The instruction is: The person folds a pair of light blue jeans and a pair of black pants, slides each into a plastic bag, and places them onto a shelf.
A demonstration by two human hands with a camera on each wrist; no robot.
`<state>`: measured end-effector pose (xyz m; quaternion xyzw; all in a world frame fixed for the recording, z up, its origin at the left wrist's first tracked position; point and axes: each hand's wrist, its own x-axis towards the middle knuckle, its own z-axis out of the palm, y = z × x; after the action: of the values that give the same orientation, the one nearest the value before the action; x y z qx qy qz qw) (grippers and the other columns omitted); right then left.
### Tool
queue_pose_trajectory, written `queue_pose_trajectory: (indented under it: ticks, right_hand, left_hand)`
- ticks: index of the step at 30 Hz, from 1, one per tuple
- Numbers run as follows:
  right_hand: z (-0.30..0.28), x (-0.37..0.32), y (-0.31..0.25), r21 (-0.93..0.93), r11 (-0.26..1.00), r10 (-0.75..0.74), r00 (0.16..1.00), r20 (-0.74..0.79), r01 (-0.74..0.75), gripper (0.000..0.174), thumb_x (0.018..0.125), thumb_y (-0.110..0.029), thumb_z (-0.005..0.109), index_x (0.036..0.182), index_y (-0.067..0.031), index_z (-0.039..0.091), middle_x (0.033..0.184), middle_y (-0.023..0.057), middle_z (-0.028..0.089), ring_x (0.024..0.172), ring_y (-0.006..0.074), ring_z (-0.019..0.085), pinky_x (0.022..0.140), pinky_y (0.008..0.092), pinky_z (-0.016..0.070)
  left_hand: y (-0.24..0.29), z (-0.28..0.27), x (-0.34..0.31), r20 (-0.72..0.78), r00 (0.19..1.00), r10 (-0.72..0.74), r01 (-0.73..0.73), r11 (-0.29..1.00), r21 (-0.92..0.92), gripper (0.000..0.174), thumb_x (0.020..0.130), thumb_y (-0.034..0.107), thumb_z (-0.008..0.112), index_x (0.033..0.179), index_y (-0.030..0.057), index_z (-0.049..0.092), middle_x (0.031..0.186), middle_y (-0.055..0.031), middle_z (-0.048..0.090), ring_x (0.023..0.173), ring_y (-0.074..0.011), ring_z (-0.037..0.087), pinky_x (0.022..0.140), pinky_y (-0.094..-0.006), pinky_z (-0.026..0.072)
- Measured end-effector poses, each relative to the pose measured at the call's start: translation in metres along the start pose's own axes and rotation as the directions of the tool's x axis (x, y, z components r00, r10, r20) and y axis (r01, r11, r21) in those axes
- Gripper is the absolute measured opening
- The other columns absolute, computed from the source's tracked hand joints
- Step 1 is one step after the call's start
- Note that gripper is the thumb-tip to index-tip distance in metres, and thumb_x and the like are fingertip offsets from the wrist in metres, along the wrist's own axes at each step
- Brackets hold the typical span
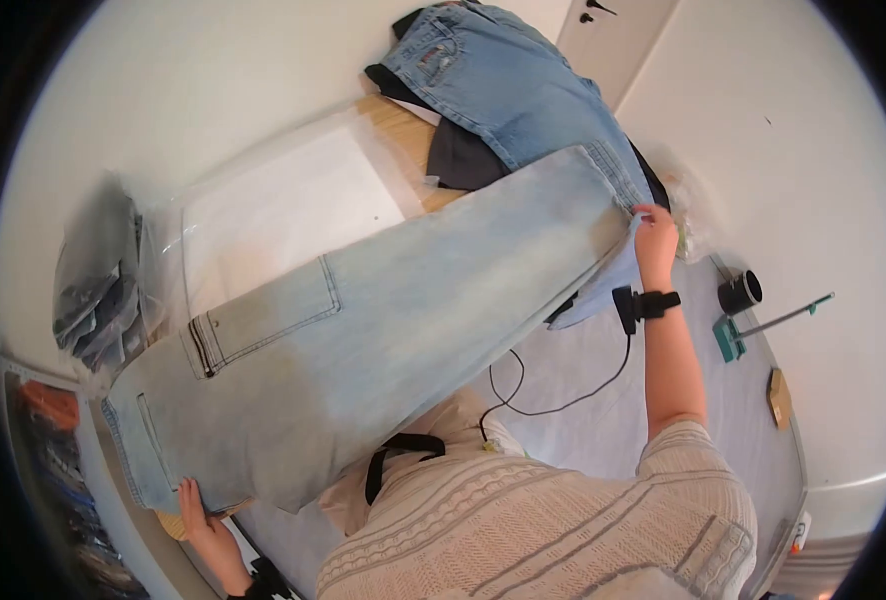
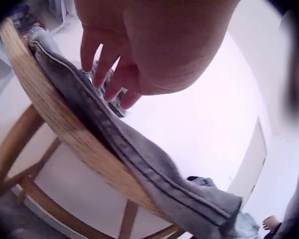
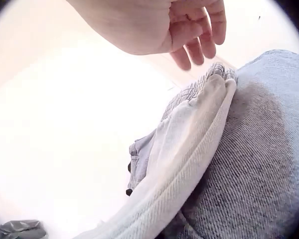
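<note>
Light-blue jeans with faded grey patches (image 1: 363, 330) lie stretched flat, folded lengthwise, waist end at lower left and hem at upper right. The left hand (image 1: 213, 545) touches the waist end near its edge. In the left wrist view that hand (image 2: 144, 50) has its fingers extended over the denim (image 2: 154, 174), beside a curved wooden edge. At the hem corner is the right hand (image 1: 655, 245). From the right wrist, its loosely bent fingers (image 3: 204, 37) appear just above the hem (image 3: 222, 74), gripping nothing visible; contact there is hard to tell.
Behind the jeans lie a white sheet in clear plastic (image 1: 273, 200) and more blue jeans (image 1: 523, 80) over dark cloth. Plastic-wrapped clothes (image 1: 103, 280) stand at left. A black cable (image 1: 563, 405) hangs near the right arm. A dark bin (image 1: 740, 292) and green dustpan (image 1: 730, 340) are right.
</note>
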<state>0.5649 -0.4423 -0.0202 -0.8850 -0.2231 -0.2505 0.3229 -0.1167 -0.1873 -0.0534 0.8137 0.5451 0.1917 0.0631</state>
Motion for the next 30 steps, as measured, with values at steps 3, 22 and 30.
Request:
queue_pose_trajectory:
  ticks: [3, 22, 30]
  right_hand:
    - [0.022, 0.008, 0.017, -0.035, 0.999, -0.024, 0.992, -0.124, 0.020, 0.033, 0.075, -0.014, 0.062, 0.105, -0.0024, 0.058, 0.082, 0.0155, 0.062, 0.082, 0.0297, 0.060, 0.076, 0.0357, 0.0470]
    - [-0.003, 0.076, -0.003, 0.718, 0.540, 0.208, 0.896, 0.392, -0.439, 0.033, 0.093, -0.026, 0.050, 0.109, 0.0033, 0.052, 0.100, 0.0103, 0.059, 0.084, 0.0190, 0.057, 0.070, 0.0335, 0.0486]
    - [0.014, 0.050, 0.047, 0.550, 0.540, 0.312, 0.759, 0.572, -0.637, 0.028, 0.092, -0.026, 0.051, 0.104, -0.0013, 0.056, 0.096, 0.0079, 0.059, 0.085, 0.0172, 0.056, 0.070, 0.0342, 0.0491]
  left_hand:
    - [0.053, -0.009, -0.002, -0.008, 0.979, 0.203, -0.202, 0.970, -0.136, 0.041, 0.075, -0.006, 0.047, 0.115, -0.0019, 0.055, 0.129, -0.0170, 0.049, 0.126, -0.0370, 0.038, 0.103, -0.0454, 0.0300]
    - [0.158, 0.025, 0.003, -0.027, 0.925, 0.380, -0.361, 0.850, -0.384, 0.021, 0.083, 0.004, 0.054, 0.102, 0.0030, 0.063, 0.109, -0.0120, 0.063, 0.108, -0.0319, 0.055, 0.090, -0.0381, 0.0420]
    - [0.150, 0.026, 0.003, 0.067, 0.705, 0.706, -0.668, 0.692, -0.272, 0.017, 0.080, 0.007, 0.058, 0.095, 0.0022, 0.064, 0.111, -0.0088, 0.063, 0.111, -0.0286, 0.054, 0.097, -0.0458, 0.0363]
